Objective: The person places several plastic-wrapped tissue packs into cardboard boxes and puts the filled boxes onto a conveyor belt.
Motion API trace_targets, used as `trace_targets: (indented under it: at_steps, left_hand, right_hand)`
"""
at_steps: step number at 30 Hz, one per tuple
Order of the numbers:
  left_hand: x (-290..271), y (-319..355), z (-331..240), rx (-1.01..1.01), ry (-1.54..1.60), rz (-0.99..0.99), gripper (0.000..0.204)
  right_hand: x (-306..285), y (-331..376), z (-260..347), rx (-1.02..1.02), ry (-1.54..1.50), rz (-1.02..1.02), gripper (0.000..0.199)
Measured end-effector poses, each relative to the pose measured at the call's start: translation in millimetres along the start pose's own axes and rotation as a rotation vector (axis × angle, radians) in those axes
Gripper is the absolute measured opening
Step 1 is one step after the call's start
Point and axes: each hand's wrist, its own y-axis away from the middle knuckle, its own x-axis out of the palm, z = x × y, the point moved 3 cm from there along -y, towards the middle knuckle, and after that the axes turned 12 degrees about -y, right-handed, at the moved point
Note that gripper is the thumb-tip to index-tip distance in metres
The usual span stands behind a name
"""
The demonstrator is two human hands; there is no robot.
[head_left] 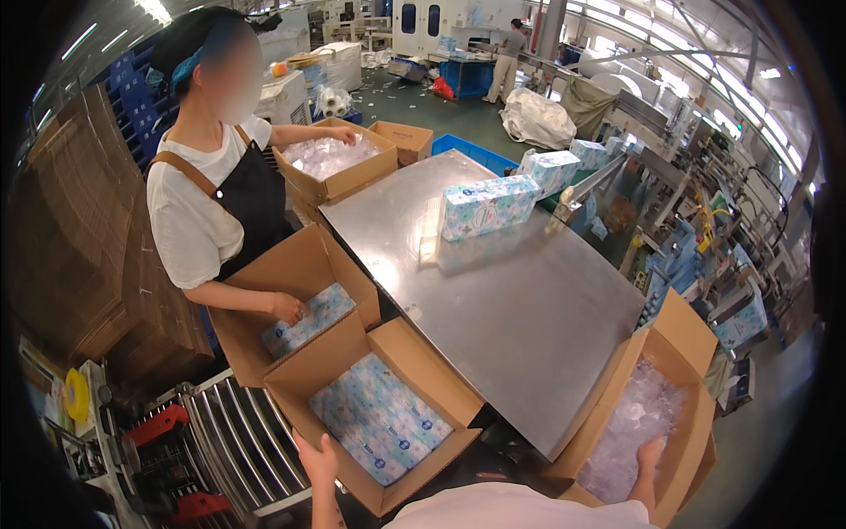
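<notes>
Head view: left grip (317,458), spread open, touches the near box (429,370), where blue packs (379,414) lie. Right grip (650,454) is among clear film (627,414) in the right box (687,337); its closure cannot be told. Separating film gently would likely prevent snags. Beyond, a co-worker's hand (289,309) touches a boxed pack (319,317); farther, an upright pack (489,208) stands on the worktop (520,326).

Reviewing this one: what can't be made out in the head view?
In the head view:
Right hand: fingertips obscured at the clear plastic; any hold unclear.
Near carton: bottom hidden by blue packs.
Left forearm: cut off by lower edge.
Distant worker: hands too small.
</notes>
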Motion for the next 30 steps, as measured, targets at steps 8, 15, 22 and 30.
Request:
trace_targets:
  at_steps: [8,15,22,30]
  left_hand:
    - [0,-12,-16,-0.012,-0.090,0.057,0.061]
    - [4,-18,-2,0.040,-0.123,0.000,0.060]
    - [-6,-9,-6,0.027,-0.083,-0.038,0.052]
    - [-4,-6,-3,-0.028,-0.060,-0.019,0.052]
  right_hand:
    - [-114,1,295,0.176,-1.590,0.178,0.039]
    - [-47,103,551,-0.074,-1.685,1.266,0.037]
    - [-31,192,624,-1.065,-1.082,1.475,0.047]
    - [20,154,630,-1.198,-0.702,1.394,0.037]
